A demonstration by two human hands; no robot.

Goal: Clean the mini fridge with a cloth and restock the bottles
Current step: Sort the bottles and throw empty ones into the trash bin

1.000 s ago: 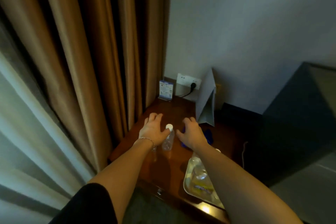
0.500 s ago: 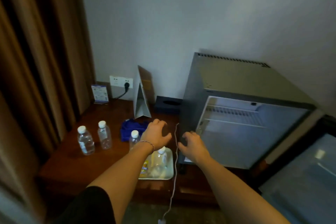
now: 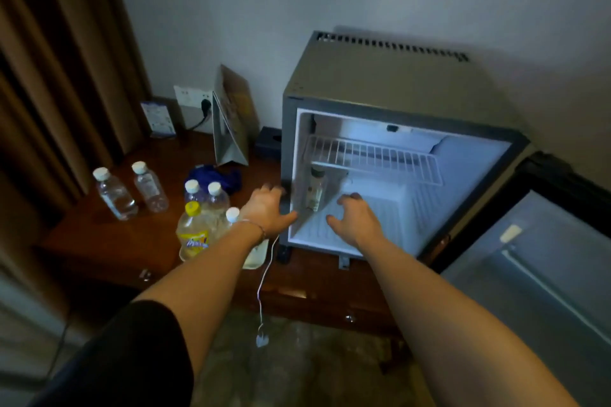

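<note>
The mini fridge (image 3: 390, 82) stands open on the wooden desk (image 3: 109, 241). One small bottle (image 3: 315, 190) stands inside at the left, under the wire shelf (image 3: 373, 158). My right hand (image 3: 355, 218) hovers over the fridge floor, fingers spread, holding nothing. At the fridge's left edge, my left hand (image 3: 267, 210) is also spread and holds nothing. A blue cloth (image 3: 215, 175) lies crumpled behind the bottles. Two clear water bottles (image 3: 114, 193) (image 3: 148, 187) stand at the left of the desk. Several more, one with a yellow cap (image 3: 193, 231), stand on a white tray (image 3: 256, 256).
The fridge door (image 3: 542, 277) swings open to the right. A folded tent card (image 3: 231, 122), a wall socket with a plug (image 3: 195, 99) and a small sign (image 3: 158, 119) are at the back. Brown curtains (image 3: 59, 59) hang left. A white cable (image 3: 264, 291) dangles off the desk's front edge.
My view swung right from the curtain corner to the open fridge. Both hands moved from the bottles at the left to the fridge opening, holding nothing.
</note>
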